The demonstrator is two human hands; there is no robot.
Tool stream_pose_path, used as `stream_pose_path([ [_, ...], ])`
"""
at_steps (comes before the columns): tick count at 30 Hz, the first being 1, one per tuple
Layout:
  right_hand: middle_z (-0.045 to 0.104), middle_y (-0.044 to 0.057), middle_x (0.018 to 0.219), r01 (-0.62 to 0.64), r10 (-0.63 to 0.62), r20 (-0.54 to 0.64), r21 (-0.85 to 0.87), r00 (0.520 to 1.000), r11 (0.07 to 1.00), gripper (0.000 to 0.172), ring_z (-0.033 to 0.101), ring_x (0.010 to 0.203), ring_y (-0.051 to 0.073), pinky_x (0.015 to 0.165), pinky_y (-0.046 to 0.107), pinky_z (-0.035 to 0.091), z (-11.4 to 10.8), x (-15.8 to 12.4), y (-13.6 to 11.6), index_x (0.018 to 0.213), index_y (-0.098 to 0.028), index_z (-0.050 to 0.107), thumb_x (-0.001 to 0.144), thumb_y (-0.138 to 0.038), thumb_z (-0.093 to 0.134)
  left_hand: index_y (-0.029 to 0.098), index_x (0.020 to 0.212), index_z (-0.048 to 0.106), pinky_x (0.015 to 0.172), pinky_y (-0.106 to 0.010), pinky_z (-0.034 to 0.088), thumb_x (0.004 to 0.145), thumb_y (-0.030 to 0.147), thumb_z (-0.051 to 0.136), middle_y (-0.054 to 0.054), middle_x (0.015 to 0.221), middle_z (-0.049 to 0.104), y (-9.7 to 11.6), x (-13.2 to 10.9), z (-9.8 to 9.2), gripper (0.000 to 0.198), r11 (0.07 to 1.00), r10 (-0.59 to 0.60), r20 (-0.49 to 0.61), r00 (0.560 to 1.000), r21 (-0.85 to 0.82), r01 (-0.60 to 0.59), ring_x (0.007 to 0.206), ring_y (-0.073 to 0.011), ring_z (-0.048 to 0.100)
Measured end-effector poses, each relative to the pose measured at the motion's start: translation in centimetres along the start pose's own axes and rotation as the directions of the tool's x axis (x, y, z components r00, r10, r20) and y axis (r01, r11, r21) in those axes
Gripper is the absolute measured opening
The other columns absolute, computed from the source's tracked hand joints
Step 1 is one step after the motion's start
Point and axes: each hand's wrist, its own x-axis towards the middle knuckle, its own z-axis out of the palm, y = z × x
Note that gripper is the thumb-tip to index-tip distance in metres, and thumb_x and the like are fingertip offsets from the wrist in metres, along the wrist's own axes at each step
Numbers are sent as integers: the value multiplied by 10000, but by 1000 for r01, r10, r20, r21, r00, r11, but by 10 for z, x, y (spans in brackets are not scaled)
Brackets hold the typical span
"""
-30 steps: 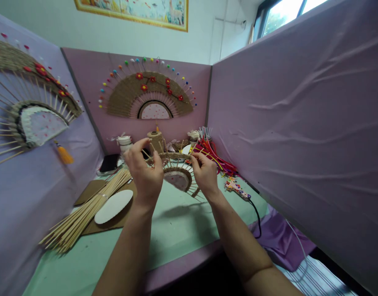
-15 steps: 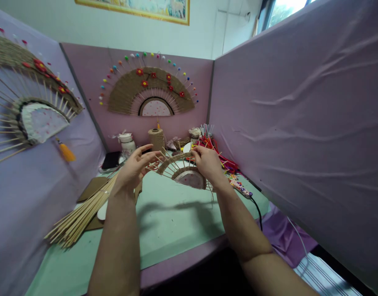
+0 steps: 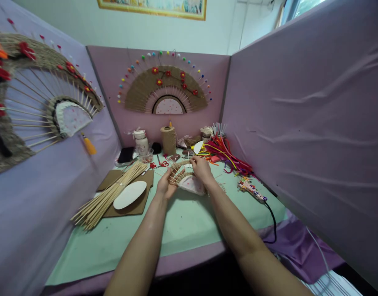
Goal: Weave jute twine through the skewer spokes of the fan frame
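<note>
A small fan-shaped frame (image 3: 191, 184) of thin sticks, with twine bands and a pale spotted half-round at its base, is held up over the green table cover. My left hand (image 3: 168, 184) grips its left side, thumb in front and fingers behind. At its upper edge my right hand (image 3: 201, 167) is closed, pinching the twine band near the top. The right side of the frame is partly hidden by my right hand and wrist. Some stick ends poke out past the band.
Left on the table lie a bundle of bamboo sticks (image 3: 111, 197), a white oval card (image 3: 130, 195) and cardboard (image 3: 147, 193). Behind stand a twine spool (image 3: 168, 140) and a white bottle (image 3: 141, 143). Pipe cleaners (image 3: 230, 154) and a corded glue gun (image 3: 252, 191) lie right.
My left hand, open beside the frame earlier, has come in and closed on its left side. The view has turned left, and the frame sits slightly lower and is tilted differently.
</note>
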Motion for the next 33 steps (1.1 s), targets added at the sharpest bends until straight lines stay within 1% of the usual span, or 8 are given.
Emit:
stream_pose_path([
  [2,723,105,998,-7,10,-45,76,999,997,278,654,893,214,773,283,431,7,-4,5,1092,-189,657,926,-262,446,148,969,669,890,-437,525,881,276,556,-97,997,720,2,1,-1,193,1000,-2,-28,1000,-14,2,920,-250,692],
  [5,705,109,1056,48,-24,-127,189,992,981,324,643,917,208,805,290,439,14,-10,13,1193,-176,593,932,-252,417,162,1012,665,873,-447,528,879,278,555,-96,997,721,2,1,-1,208,1000,4,-47,999,-13,-4,896,-255,696],
  [10,688,116,1061,176,-95,-265,303,960,936,326,629,924,200,846,302,448,21,-16,19,1175,-149,581,925,-246,398,153,1032,656,912,-461,507,900,291,523,-97,956,724,3,-1,2,233,999,7,-38,999,-44,-9,876,-246,696],
  [13,683,113,1054,253,-133,-338,339,932,906,300,626,926,200,850,313,459,23,-17,18,1127,-151,595,919,-254,406,146,1056,644,946,-490,481,926,328,471,-109,951,720,6,-3,4,282,996,-7,11,1000,-88,8,947,-264,682],
  [18,687,90,981,333,-153,-444,363,883,870,236,628,874,195,825,323,477,26,-20,17,1041,-172,610,916,-251,426,128,1076,643,987,-523,436,938,378,434,-140,1018,706,7,-7,6,354,994,0,97,995,-109,10,1065,-291,637],
  [26,673,64,892,380,-168,-517,336,839,862,199,621,788,177,755,303,488,26,-25,16,1017,-185,593,921,-270,441,154,968,692,977,-509,442,923,393,460,-129,1029,711,7,-10,6,336,992,52,161,986,-119,-33,1082,-289,627],
  [30,663,52,847,370,-160,-523,325,837,871,217,612,734,167,708,286,483,28,-26,16,1076,-176,562,921,-269,443,160,969,699,974,-501,446,914,379,485,-114,1028,718,6,-10,5,312,987,91,154,984,-146,-69,1073,-285,631],
  [33,668,60,872,392,-196,-529,287,825,874,212,617,759,172,727,296,486,29,-27,16,1075,-174,559,918,-249,438,165,982,698,979,-500,442,917,356,483,-96,981,730,5,-10,6,295,980,126,131,983,-171,-103,1051,-276,642],
])
